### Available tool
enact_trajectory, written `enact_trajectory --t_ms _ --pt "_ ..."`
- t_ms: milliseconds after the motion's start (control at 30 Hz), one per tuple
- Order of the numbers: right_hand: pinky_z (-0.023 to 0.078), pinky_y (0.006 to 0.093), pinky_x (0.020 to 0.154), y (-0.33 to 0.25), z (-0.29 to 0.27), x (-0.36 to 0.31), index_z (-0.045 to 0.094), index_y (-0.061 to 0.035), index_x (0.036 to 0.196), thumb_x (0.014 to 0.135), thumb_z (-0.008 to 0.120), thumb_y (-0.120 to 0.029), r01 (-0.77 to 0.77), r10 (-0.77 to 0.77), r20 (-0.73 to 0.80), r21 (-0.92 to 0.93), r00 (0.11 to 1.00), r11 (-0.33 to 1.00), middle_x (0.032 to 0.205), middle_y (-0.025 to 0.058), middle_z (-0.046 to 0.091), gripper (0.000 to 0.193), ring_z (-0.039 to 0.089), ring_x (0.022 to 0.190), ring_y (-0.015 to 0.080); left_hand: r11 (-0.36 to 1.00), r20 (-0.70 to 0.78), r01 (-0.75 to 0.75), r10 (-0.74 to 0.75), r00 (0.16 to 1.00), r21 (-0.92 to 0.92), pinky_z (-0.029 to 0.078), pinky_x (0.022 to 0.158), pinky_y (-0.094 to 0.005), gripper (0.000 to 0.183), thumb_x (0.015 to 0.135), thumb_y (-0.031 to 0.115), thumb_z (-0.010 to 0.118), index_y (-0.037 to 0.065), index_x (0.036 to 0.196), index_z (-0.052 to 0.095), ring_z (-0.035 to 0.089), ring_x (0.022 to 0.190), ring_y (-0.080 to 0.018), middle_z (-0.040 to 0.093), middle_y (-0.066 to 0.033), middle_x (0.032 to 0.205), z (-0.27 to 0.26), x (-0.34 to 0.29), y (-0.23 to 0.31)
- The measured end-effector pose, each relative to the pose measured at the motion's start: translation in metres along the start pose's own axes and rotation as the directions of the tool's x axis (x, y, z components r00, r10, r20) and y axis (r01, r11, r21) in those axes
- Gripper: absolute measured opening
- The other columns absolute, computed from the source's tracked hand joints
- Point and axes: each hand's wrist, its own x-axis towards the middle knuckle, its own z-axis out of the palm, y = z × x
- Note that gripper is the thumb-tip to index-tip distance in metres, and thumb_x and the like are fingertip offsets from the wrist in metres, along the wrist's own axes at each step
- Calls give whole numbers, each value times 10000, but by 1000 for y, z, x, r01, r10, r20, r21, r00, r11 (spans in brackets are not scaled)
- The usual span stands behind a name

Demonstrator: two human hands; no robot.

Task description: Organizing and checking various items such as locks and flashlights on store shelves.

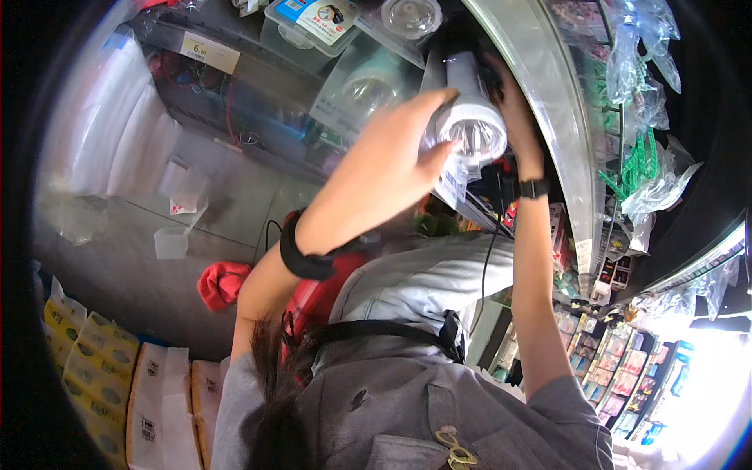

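Observation:
A white-grey flashlight (472,116) with a wide round clear lens points toward me at the shelf. My left hand (395,145) is closed around its head from the left, with the thumb at the lens rim. To the right of the flashlight, my right hand (513,110) reaches up into the dark part of the shelf; its fingers are lost in shadow, and I cannot see whether it touches the flashlight. Left of them sits a clear plastic package (364,86) with another lamp inside. A second round lens (411,16) shows above in its packaging.
A curved clear shelf edge (540,86) runs close along my right arm. Hanging bagged goods (638,164) lie beyond it. On the floor at left are a red cloth (223,284) and a white box (171,243). Yellow packs (102,364) and white packs (157,399) stand lower left.

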Motion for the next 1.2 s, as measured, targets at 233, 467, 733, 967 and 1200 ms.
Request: enact_trajectory --t_ms 233,467,733,967,1200 --pt "402 364 977 -11 17 13 533 -53 1208 809 621 -139 56 -34 191 -108 981 993 1202 159 566 418 523 1134 310 922 -134 99 -52 990 374 483 527 -389 208 824 204 632 26 932 613 613 596 -356 606 -181 632 18 26 -12" --pt "428 383 953 -6 15 4 544 -47 1183 800 630 -129 80 -59 223 -86 973 993 1195 170 563 401 537 1103 334 802 -161 62 43 986 595 497 541 -417 242 805 272 640 48 898 640 619 612 -359 601 -184 614 37 36 -25" --pt "449 386 798 16 14 -47 551 15 1083 804 650 -144 59 -94 -237 -149 967 987 1001 178 593 336 577 922 322 861 -198 45 65 978 506 504 548 -317 155 806 89 584 -22 894 645 643 537 -259 630 -171 640 16 29 -35" --pt "422 380 941 -111 -75 -85 535 -75 1203 706 676 -29 -91 113 -31 405 993 910 1275 166 479 518 515 1123 325 914 -148 64 -5 989 400 459 451 -263 162 826 83 579 -35 920 635 638 483 -181 628 -146 606 9 25 -28" --pt "363 402 1002 -113 -51 -105 359 -4 1344 737 745 -241 -126 244 -187 486 952 865 1305 231 448 757 423 1217 384 826 -93 20 40 995 564 427 463 -272 160 831 115 590 -3 923 647 578 429 -172 572 -133 520 12 21 -21"
